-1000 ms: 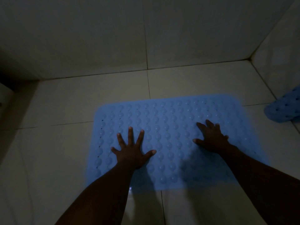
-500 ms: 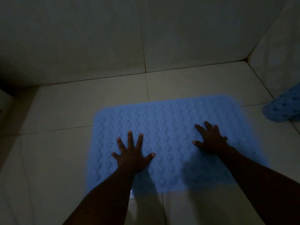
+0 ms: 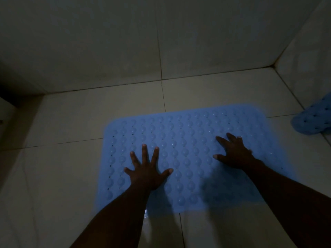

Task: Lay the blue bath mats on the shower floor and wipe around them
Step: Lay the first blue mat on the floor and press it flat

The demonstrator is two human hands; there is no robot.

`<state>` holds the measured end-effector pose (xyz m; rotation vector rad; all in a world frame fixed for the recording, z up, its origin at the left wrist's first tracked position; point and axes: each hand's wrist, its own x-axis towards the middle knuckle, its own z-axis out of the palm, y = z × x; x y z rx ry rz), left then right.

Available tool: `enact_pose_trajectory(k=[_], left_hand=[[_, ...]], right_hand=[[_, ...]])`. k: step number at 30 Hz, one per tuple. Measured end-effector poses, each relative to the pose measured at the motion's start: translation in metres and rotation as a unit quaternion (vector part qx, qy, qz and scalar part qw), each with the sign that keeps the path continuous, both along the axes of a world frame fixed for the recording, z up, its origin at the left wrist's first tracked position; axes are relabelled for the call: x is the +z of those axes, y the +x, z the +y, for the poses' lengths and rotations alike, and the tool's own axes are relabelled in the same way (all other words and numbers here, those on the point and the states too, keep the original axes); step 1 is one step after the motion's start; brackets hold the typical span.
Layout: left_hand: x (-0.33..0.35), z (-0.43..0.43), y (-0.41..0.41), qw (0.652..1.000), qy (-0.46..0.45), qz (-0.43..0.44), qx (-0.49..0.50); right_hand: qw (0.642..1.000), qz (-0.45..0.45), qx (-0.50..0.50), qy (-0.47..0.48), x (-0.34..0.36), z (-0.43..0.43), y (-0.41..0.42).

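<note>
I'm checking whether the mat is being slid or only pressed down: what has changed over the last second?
Nothing visibly changed. The left hand and right hand stay spread, pressing on the blue bubbled rubber bath mat, which lies where it was on the pale tiled floor. The second blue perforated mat stays at the right edge.

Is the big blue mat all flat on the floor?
Flat. The blue bath mat lies spread on the floor tiles, no folds visible; near edge partly hidden.

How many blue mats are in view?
2. The first mat lies flat under the left hand and right hand; the second mat is at the right edge, cut off. More may be hidden.
</note>
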<state>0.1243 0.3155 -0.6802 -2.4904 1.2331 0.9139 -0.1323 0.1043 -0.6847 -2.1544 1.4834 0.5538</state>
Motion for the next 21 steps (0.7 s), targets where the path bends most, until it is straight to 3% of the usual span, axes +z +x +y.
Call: enact_pose_trajectory(k=[3,8,21], left_hand=[[-0.004,0.002,-0.003,0.999,-0.027,-0.042,-0.022],[-0.007,-0.021,-0.014,0.989,-0.125,-0.047,-0.066],[-0.006,-0.167,-0.061,0.956,-0.237,-0.016,-0.169]], right_hand=[[1.0,-0.002,-0.011,-0.027,-0.002,0.006,0.0],[0.986,-0.03,0.012,-0.165,-0.006,0.009,0.0],[0.96,-0.087,0.003,-0.265,-0.019,-0.085,-0.023]])
